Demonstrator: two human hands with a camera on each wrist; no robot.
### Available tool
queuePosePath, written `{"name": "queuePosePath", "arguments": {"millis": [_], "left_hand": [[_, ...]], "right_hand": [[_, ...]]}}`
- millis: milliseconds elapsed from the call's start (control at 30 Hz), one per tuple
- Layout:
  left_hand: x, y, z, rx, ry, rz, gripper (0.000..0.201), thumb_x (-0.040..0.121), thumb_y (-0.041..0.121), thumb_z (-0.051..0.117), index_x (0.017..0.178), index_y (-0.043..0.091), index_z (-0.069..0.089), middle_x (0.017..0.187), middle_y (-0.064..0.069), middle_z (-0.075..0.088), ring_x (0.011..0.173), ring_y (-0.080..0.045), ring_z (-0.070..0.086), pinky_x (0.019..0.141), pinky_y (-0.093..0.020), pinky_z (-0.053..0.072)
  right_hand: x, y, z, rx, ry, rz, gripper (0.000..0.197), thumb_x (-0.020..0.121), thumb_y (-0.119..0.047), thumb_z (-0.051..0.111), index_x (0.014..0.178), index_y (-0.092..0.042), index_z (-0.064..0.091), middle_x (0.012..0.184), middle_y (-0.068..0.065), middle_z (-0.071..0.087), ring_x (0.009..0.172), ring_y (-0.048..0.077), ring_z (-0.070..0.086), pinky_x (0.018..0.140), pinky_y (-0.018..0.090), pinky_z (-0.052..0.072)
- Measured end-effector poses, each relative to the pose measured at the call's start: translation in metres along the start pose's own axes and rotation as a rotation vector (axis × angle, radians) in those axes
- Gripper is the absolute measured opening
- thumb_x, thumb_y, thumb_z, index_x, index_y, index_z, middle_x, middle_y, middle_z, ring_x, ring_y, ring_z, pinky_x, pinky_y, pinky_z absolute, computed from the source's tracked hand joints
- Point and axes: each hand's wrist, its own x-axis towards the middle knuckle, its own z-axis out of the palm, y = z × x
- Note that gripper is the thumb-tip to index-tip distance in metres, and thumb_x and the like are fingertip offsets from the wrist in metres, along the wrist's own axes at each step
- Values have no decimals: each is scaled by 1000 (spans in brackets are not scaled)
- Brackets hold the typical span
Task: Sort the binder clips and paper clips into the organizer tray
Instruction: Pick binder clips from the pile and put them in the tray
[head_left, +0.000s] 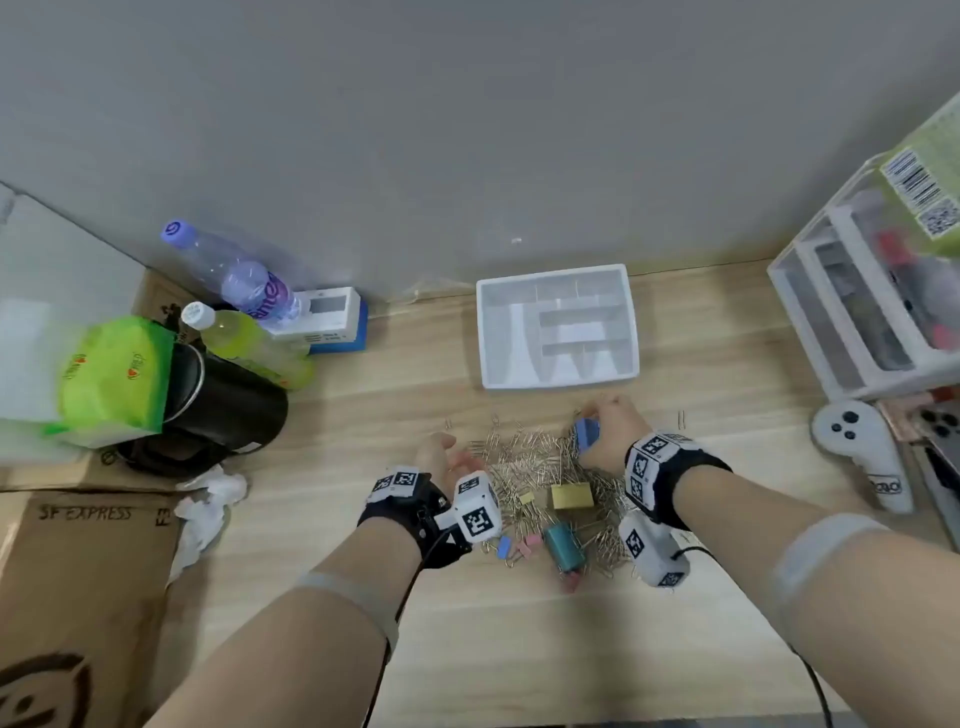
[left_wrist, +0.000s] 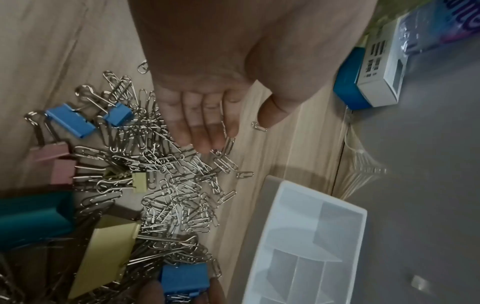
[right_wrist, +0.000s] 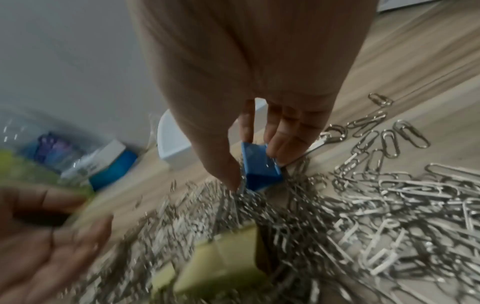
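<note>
White organizer tray (head_left: 558, 382); silver paper clips (head_left: 530, 457); blue binder clip (head_left: 588, 434) in the right hand (head_left: 610, 436); yellow binder clip (head_left: 571, 496); teal binder clip (head_left: 563, 545); small pink binder clips (head_left: 530, 545); pale wood-grain desk (head_left: 405, 405); black-and-white checkered wrist markers (head_left: 475, 519).

One organizer tray (head_left: 556, 382) sits at upper centre of the head view. Below it lies one heap of paper clips (head_left: 530, 457), far too many to count, with a few strays beside it.

The left wrist view shows eight binder clips:
- Three are blue: a medium blue binder clip (left_wrist: 70, 121) and a small blue binder clip (left_wrist: 118, 114) at left, and a large blue binder clip (left_wrist: 184, 277) at the bottom edge. That last one is in the grip of the right hand (head_left: 610, 431).
- Two are pink binder clips (left_wrist: 52, 152), at far left.
- Two are yellow: a small yellow binder clip (left_wrist: 139, 182) and a large yellow binder clip (left_wrist: 103, 257).
- One is a teal binder clip (left_wrist: 33, 218).

The head view adds a ninth, a pinkish binder clip (head_left: 570, 582) at the heap's lower edge.

On the surface there are also two bottles (head_left: 234, 275) at left and one white controller (head_left: 857, 452) at right.
</note>
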Motion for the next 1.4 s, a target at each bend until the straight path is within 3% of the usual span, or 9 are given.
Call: {"name": "queuePosePath", "arguments": {"millis": [133, 400, 500, 633, 733, 800, 900, 1100, 1400], "left_hand": [[7, 1, 6, 75, -45, 16, 28, 94, 25, 46, 98, 0, 56, 81, -14, 60, 66, -25, 55, 67, -34, 45], [2, -11, 23, 439, -94, -34, 30, 95, 27, 51, 105, -1, 57, 89, -14, 62, 77, -27, 59, 70, -37, 49], [-8, -19, 36, 678, -80, -5, 32, 92, 30, 58, 105, 1, 60, 87, -12, 65, 71, -24, 61, 72, -37, 54], [-9, -31, 54, 894, -37, 65, 26, 81, 27, 66, 96, 6, 59, 66, -5, 56, 48, -18, 51, 48, -24, 46], [-12, -35, 66, 1078, -48, 160, 18, 88, 26, 62, 88, 8, 59, 71, -3, 54, 57, -14, 51, 55, -25, 46], [-15, -38, 73, 1186, -37, 209, 24, 87, 28, 62, 99, 7, 60, 70, -1, 52, 56, -12, 49, 49, -22, 44], [-16, -45, 84, 1295, 71, 270, 24, 79, 29, 67, 84, 8, 56, 63, -2, 51, 45, -12, 45, 32, -11, 34], [-10, -60, 96, 1304, 152, 340, 41, 70, 35, 75, 99, 9, 59, 58, 2, 48, 43, -12, 46, 32, -13, 31], [-10, -72, 105, 1385, 180, 370, 36, 67, 30, 79, 67, 14, 47, 62, -1, 54, 56, -19, 58, 60, -30, 58]], "right_hand": [[-3, 3, 4, -127, 18, -35, 62, 72, -15, 79, 127, -18, 51, 124, 7, 39, 103, 27, 57, 93, 39, 54], [-17, -5, -20, -5, 31, -176, 44, 69, -22, 82, 110, -20, 65, 105, 2, 61, 87, 17, 62, 80, 36, 58], [-18, -4, -29, 91, 21, -190, 54, 68, -24, 86, 118, -22, 65, 104, -4, 65, 88, 13, 63, 82, 30, 55], [-21, 2, -40, 212, -11, -180, 66, 64, -36, 87, 124, -20, 64, 103, -4, 66, 79, 13, 63, 79, 33, 56], [-22, 10, -44, 372, -64, -169, 78, 56, -52, 83, 124, -20, 64, 103, 3, 71, 83, 21, 72, 81, 44, 60], [-23, 16, -46, 452, -55, -155, 65, 68, -43, 83, 124, -18, 64, 102, 6, 72, 87, 21, 72, 85, 42, 59], [-24, 25, -47, 579, -61, -107, 44, 82, -36, 76, 121, -21, 63, 106, 4, 73, 89, 18, 73, 72, 29, 58], [-22, 33, -44, 756, -103, 18, 38, 89, -40, 68, 111, -11, 56, 109, 15, 68, 91, 22, 72, 64, 29, 58], [-24, 48, -31, 680, -131, 56, 51, 90, -52, 60, 117, -8, 54, 101, 7, 71, 81, 21, 74, 62, 28, 52]]}}
